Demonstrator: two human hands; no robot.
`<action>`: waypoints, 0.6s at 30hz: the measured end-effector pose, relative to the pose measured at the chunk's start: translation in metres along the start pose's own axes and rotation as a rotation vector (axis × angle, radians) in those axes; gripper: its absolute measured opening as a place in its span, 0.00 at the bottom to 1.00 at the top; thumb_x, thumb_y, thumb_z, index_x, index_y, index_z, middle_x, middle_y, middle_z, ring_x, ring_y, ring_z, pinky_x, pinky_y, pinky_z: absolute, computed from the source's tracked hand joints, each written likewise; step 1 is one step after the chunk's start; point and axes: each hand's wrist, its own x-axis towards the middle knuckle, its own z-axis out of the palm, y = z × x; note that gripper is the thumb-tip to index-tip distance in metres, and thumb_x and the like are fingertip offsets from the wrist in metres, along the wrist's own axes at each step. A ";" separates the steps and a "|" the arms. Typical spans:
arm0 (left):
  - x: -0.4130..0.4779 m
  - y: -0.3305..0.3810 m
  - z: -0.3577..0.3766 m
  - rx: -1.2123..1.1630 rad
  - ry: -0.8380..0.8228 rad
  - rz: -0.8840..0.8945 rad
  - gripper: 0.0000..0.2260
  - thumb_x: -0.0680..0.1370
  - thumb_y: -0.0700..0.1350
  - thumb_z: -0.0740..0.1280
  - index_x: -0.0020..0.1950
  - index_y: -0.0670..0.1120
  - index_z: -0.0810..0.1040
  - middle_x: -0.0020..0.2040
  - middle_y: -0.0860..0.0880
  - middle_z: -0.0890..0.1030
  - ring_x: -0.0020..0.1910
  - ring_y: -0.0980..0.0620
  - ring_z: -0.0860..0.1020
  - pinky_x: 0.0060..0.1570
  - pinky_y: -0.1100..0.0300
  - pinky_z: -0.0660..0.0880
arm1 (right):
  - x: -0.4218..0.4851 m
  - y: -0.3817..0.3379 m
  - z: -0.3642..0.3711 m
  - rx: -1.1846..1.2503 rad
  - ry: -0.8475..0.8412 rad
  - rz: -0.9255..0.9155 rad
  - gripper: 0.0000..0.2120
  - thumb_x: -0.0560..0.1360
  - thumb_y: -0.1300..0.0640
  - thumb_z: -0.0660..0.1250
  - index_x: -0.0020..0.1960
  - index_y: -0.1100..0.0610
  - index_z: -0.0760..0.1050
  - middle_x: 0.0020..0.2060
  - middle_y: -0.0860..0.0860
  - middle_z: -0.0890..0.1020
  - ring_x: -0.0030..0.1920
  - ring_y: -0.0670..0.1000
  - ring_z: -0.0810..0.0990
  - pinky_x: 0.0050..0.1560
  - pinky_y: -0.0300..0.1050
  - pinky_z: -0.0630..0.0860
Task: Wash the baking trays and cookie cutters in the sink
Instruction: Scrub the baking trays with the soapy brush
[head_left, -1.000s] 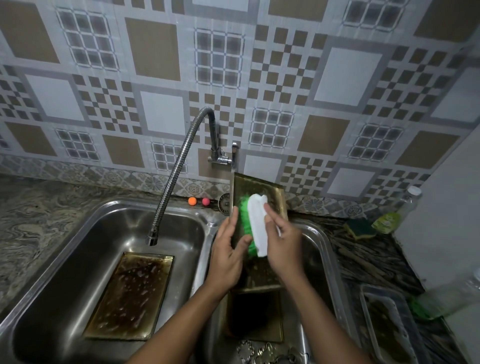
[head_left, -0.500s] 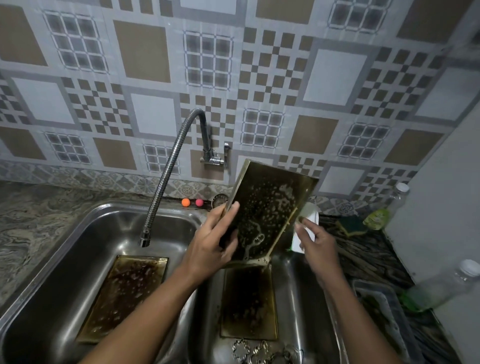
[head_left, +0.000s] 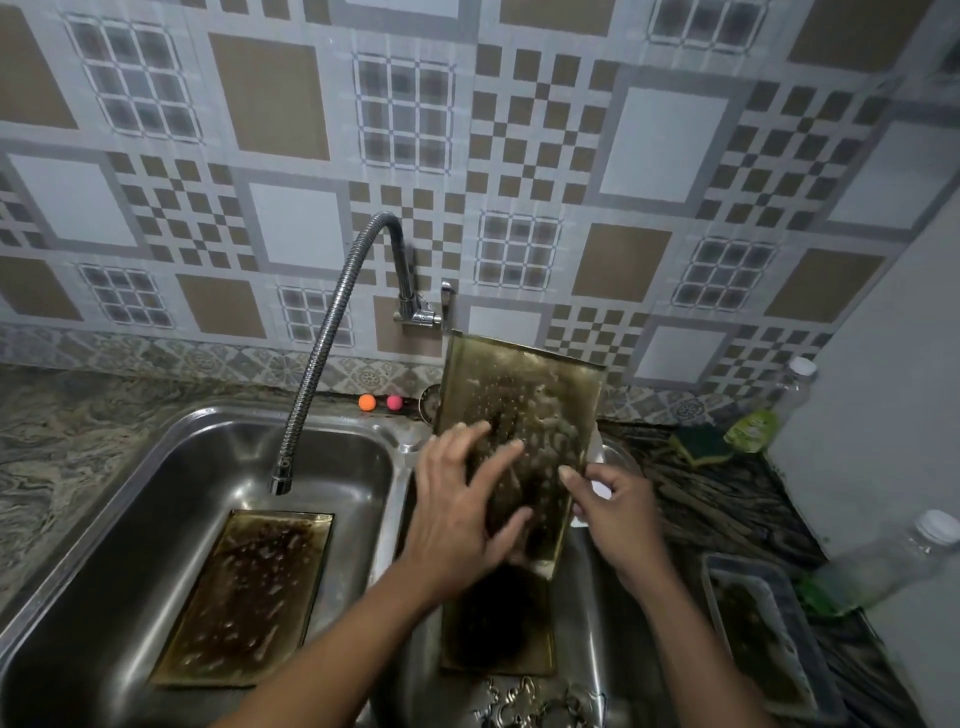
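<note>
A home kitchen. A steel double sink (head_left: 156, 467) fills the view from 6 to 9 o'clock, with a bendy metal tap (head_left: 332, 332) fixed to the wall at the centre. The wall (head_left: 665, 140) from 10 to 2 o'clock is covered in patterned beige, white and grey tiles. A dark marbled stone worktop (head_left: 727, 499) runs round the sink, and at 3 o'clock it carries a green sponge (head_left: 698, 447) and plastic bottles (head_left: 769, 410). Greasy baking trays (head_left: 244, 597) lie in the basins.

Upright tray (head_left: 524, 415) blocks right basin (head_left: 592, 623); left basin (head_left: 156, 519) open.
</note>
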 end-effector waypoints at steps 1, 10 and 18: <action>-0.004 0.006 0.003 -0.043 -0.061 0.000 0.32 0.74 0.59 0.69 0.75 0.57 0.61 0.75 0.45 0.59 0.76 0.43 0.58 0.69 0.35 0.62 | -0.002 -0.001 0.007 0.011 0.015 0.020 0.21 0.66 0.38 0.74 0.48 0.54 0.83 0.44 0.51 0.85 0.42 0.50 0.84 0.48 0.55 0.82; 0.013 0.023 0.004 -0.698 -0.185 -0.378 0.24 0.80 0.55 0.58 0.76 0.66 0.60 0.81 0.55 0.50 0.78 0.65 0.46 0.76 0.56 0.53 | -0.037 -0.014 0.045 -0.220 0.030 -0.198 0.07 0.73 0.58 0.70 0.50 0.51 0.84 0.43 0.47 0.75 0.42 0.43 0.78 0.41 0.40 0.76; 0.013 0.010 -0.011 -0.894 0.013 -0.651 0.30 0.81 0.36 0.61 0.78 0.59 0.58 0.74 0.64 0.63 0.70 0.70 0.65 0.70 0.68 0.64 | -0.040 -0.028 0.050 -0.118 -0.072 -0.253 0.11 0.72 0.54 0.72 0.54 0.44 0.77 0.50 0.40 0.75 0.51 0.38 0.77 0.49 0.36 0.75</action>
